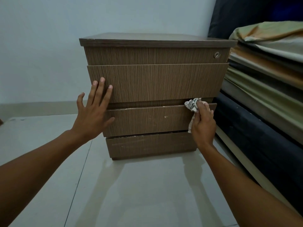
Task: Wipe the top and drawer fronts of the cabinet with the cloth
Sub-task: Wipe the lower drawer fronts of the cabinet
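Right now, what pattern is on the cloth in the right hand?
White cloth with dark checked lines, bunched in the right hand; seen in the head view.

Two bare forearms enter from the lower left and lower right of the frame, with no sleeves, watch or jewellery visible. The left hand [92, 115] shows short, plain fingernails. The right hand [203, 126] shows its back, ringless.

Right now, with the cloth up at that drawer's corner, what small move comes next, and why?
Probably slide the right hand and its cloth leftward along the third drawer's top edge. The cloth sits at the right end, pale specks show along that edge, and the left hand steadies the cabinet.
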